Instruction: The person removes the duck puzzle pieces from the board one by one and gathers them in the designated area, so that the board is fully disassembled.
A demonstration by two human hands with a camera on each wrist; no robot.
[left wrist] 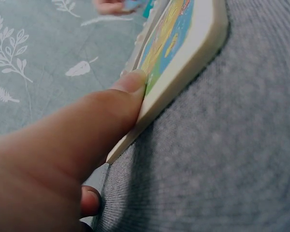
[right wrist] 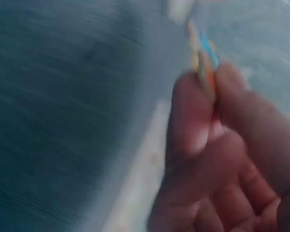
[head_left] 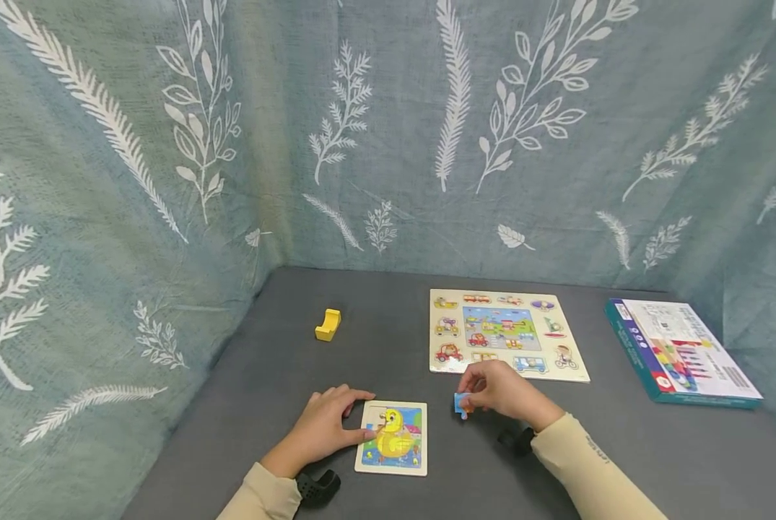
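Note:
A small square duck jigsaw puzzle (head_left: 397, 440) in a pale wooden frame lies on the dark table. Bare wood shows at the picture's upper left, beside the duck's head. My left hand (head_left: 325, 421) rests at its left side, its nearly straight thumb (left wrist: 108, 108) pressing on the frame's edge and the index finger reaching to the upper left corner. To the right of the frame, my right hand (head_left: 501, 393) pinches a blue and orange jigsaw piece (head_left: 462, 405) between thumb and fingertips. The right wrist view shows that piece (right wrist: 206, 72) edge-on and blurred.
Behind my right hand lies a larger wooden vehicle puzzle board (head_left: 442, 357). A flat teal-edged box (head_left: 693, 354) sits at the far right. On the left stands a yellow curved block (head_left: 328, 325). A leaf-patterned curtain (head_left: 388, 144) borders the table behind and at the left.

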